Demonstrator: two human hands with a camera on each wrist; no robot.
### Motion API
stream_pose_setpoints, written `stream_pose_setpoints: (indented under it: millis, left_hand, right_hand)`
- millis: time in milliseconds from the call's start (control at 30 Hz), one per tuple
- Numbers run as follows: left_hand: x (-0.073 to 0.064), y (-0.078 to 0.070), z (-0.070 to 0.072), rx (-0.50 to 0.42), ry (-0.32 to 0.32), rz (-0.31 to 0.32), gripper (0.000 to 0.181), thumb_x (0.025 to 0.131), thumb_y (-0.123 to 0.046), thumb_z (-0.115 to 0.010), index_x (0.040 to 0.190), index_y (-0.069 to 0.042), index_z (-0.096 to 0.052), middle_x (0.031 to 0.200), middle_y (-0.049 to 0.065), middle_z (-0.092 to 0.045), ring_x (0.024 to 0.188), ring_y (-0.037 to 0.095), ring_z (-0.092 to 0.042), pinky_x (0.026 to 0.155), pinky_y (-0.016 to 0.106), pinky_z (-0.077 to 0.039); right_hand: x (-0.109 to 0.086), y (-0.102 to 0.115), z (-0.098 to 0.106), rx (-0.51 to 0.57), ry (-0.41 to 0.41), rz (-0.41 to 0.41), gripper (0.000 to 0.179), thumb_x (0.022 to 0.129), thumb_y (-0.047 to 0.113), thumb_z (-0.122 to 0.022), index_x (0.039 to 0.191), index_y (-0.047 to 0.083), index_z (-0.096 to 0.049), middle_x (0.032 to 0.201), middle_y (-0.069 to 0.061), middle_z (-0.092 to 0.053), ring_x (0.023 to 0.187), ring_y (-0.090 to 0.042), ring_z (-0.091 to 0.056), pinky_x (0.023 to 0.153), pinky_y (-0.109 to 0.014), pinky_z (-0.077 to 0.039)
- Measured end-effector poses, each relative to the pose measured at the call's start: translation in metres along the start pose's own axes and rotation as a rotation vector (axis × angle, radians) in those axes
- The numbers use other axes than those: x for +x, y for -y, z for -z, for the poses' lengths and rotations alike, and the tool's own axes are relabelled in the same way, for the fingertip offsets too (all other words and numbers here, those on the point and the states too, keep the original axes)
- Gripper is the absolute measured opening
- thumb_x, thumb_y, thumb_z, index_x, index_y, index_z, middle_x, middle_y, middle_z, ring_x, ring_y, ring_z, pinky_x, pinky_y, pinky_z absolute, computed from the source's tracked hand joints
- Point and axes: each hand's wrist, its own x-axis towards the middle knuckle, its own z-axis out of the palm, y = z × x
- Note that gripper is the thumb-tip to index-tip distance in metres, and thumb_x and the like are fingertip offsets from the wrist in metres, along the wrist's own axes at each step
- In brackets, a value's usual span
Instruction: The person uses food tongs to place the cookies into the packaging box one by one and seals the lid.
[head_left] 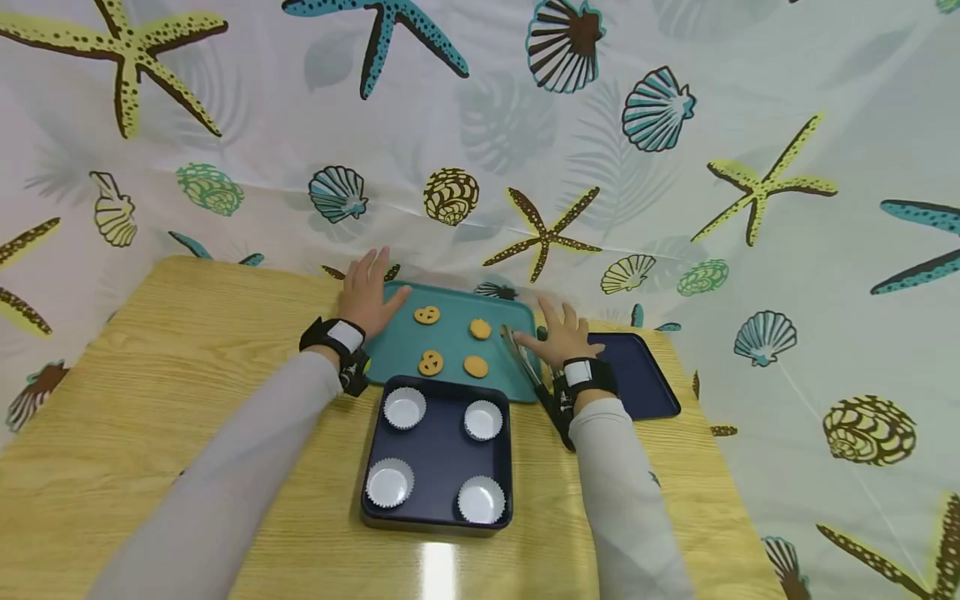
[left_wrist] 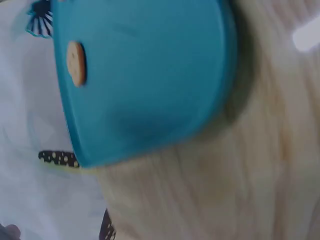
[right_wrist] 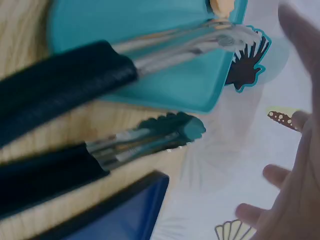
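My left hand [head_left: 366, 296] hovers at the left edge of the teal tray [head_left: 480, 296], fingers extended and holding nothing. On the tray lie two pretzel-shaped cookies [head_left: 431, 363], a scalloped cookie [head_left: 480, 329] and an oval cookie [head_left: 476, 367]. Above the tray's right side is my right hand [head_left: 564, 337], fingers spread and apart from the tools below. Metal-tipped tongs [right_wrist: 165, 55] with a black handle reach over the tray in the right wrist view. Beside them lie tongs with dark green scalloped tips [right_wrist: 172, 131]. Their handles are partly hidden by my right arm in the head view.
Nearer me stands a navy square box [head_left: 442, 450] with several white paper cups [head_left: 482, 500] in its corners. A flat navy tray [head_left: 637, 379] lies right of the tongs. Behind the wooden table [head_left: 247, 350] hangs a shell-and-starfish patterned cloth [head_left: 420, 125].
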Motion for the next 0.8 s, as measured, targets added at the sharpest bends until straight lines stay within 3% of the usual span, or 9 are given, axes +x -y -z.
stream_pose_setpoints:
  millis: [133, 233, 500, 567, 633, 800]
  left_hand:
    - [-0.024, -0.005, -0.001, -0.318, -0.028, 0.151, 0.076, 0.106, -0.029, -0.050, 0.162, -0.003, -0.005, 0.165, 0.027, -0.007, 0.151, 0.046, -0.011, 0.122, 0.060, -0.016]
    - [-0.050, -0.009, 0.002, -0.478, -0.024, 0.274, 0.074, 0.106, -0.031, -0.048, 0.162, -0.004, -0.007, 0.165, 0.025, -0.010, 0.151, 0.043, -0.016, 0.122, 0.056, -0.021]
    - [-0.134, -0.016, 0.003, -0.845, 0.100, 0.378, 0.057, 0.107, -0.016, -0.045, 0.156, 0.002, -0.022, 0.157, 0.026, -0.027, 0.139, 0.036, -0.034, 0.114, 0.049, -0.035]
    - [-0.152, -0.017, -0.001, -0.893, 0.122, 0.405, 0.054, 0.107, -0.014, -0.044, 0.154, 0.004, -0.024, 0.152, 0.026, -0.031, 0.135, 0.034, -0.037, 0.112, 0.047, -0.037]
    - [-0.165, -0.017, -0.008, -0.886, 0.142, 0.408, 0.052, 0.107, -0.013, -0.046, 0.151, 0.006, -0.026, 0.149, 0.025, -0.034, 0.135, 0.033, -0.037, 0.111, 0.045, -0.037]
    - [-0.185, -0.016, -0.023, -0.841, 0.194, 0.359, 0.057, 0.104, -0.011, -0.053, 0.152, 0.002, -0.026, 0.157, 0.025, -0.029, 0.146, 0.040, -0.028, 0.118, 0.051, -0.029]
  right_hand:
    - [-0.010, 0.001, -0.009, 0.115, -0.036, -0.071, 0.078, 0.102, 0.060, -0.043, 0.165, 0.027, -0.009, 0.165, -0.024, -0.007, 0.146, -0.055, -0.016, 0.101, -0.083, -0.026]
    - [-0.020, 0.003, -0.019, 0.182, -0.056, -0.109, 0.078, 0.103, 0.059, -0.044, 0.164, 0.021, -0.012, 0.162, -0.027, -0.013, 0.144, -0.055, -0.019, 0.103, -0.081, -0.027]
    - [-0.054, -0.002, -0.035, 0.186, -0.038, -0.158, 0.098, 0.096, 0.060, -0.060, 0.163, 0.010, -0.010, 0.157, -0.033, -0.020, 0.143, -0.057, -0.020, 0.105, -0.078, -0.028]
    - [-0.060, -0.005, -0.039, 0.183, -0.036, -0.162, 0.101, 0.094, 0.058, -0.063, 0.163, 0.007, -0.010, 0.157, -0.034, -0.020, 0.142, -0.057, -0.021, 0.105, -0.077, -0.029]
    - [-0.065, -0.007, -0.042, 0.176, -0.040, -0.158, 0.101, 0.094, 0.055, -0.066, 0.162, 0.004, -0.011, 0.155, -0.036, -0.022, 0.140, -0.059, -0.022, 0.105, -0.076, -0.031]
    - [-0.074, -0.011, -0.049, 0.149, -0.047, -0.169, 0.093, 0.096, 0.047, -0.066, 0.159, -0.002, -0.018, 0.153, -0.038, -0.025, 0.137, -0.061, -0.027, 0.103, -0.076, -0.034]
